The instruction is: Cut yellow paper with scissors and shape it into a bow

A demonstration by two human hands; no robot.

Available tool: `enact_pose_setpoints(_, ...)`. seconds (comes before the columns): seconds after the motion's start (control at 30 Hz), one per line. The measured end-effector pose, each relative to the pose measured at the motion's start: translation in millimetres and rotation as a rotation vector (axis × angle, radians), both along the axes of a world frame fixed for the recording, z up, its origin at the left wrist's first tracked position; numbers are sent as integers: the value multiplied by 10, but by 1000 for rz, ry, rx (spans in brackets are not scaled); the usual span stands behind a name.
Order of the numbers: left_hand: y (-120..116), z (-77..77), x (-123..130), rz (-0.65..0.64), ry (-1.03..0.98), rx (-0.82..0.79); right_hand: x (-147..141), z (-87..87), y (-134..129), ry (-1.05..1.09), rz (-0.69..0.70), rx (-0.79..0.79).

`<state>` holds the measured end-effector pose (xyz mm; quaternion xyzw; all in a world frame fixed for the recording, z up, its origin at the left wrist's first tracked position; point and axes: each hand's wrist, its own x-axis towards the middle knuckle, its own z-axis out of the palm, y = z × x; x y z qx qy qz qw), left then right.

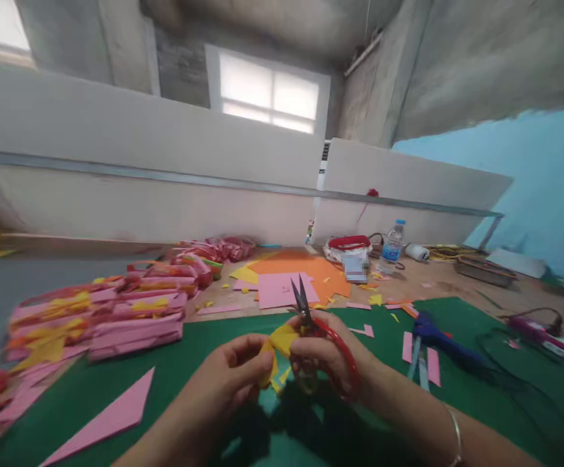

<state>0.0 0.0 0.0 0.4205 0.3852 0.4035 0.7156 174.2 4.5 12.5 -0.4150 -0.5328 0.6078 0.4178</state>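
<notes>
Yellow paper is held and cut over a green mat.

Far left of the hands, pink stacks (117, 318) are piled, and a pink triangle (111, 415) lies nearer. The yellow paper (279, 350) is pinched in the left hand (236, 373), just over the mat (189, 363). Red scissors (318, 337) are gripped by the right hand (325, 357), blades parted and pointing up, touching the paper. To the right a blue glue gun (440, 337) is laid; a bottle (391, 245) stands well beyond.

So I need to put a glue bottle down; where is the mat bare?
Bare green mat lies between the pink triangle and the left hand. Crowded: pink stacks left, blue glue gun and cords right.
</notes>
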Motion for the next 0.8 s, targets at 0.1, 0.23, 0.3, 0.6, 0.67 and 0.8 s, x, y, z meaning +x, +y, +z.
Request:
enact_pose_setpoints(0.1, -38, 25, -8, -13, 31, -19, -20, 62, -19, -11, -41, -10)
enact_pose_setpoints(0.23, -61, 67, -16, -45, 45, -53, -23, 71, -22, 3, -58, -4)
enact_pose_setpoints(0.3, -55, 74, -12, -50, 32, -73, -20, 64, -24, 14, -58, 1)
enact_pose_setpoints(0.6, -2, 37, 25, -37, -18, -92, -4, 86, -37, -22, -73, 3)
enact_pose_setpoints(0.67, 1, 23, 35, -41, -19, -88, -4, 82, -32, -24, -69, 9)
enact_pose_setpoints(0.8, -36, 8, 39, -6, 12, -70, -16, 69, -27, -41, -75, 26)
